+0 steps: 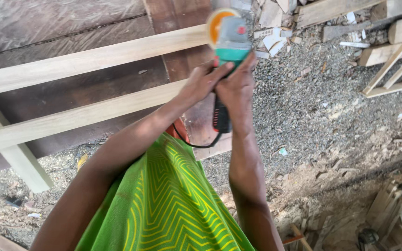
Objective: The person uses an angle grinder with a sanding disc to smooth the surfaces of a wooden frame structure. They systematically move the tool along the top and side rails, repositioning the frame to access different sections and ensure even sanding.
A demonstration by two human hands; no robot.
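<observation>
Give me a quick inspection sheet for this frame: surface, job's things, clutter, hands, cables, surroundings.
Surface: dark wooden boards under the frame, beside a gravel floor strewn with sawdust.
Job's things: green angle grinder with an orange disc at the end of the upper rail; lower rail runs parallel beneath it, both pale wood.
Clutter: wood offcuts and chips above the grinder; scraps at lower right.
Hands: left hand and right hand both grip the grinder body.
Cables: black cord loops from the grinder handle toward the green shirt.
Surroundings: pale slatted frame at upper right; stacked timber pieces at lower right.
</observation>
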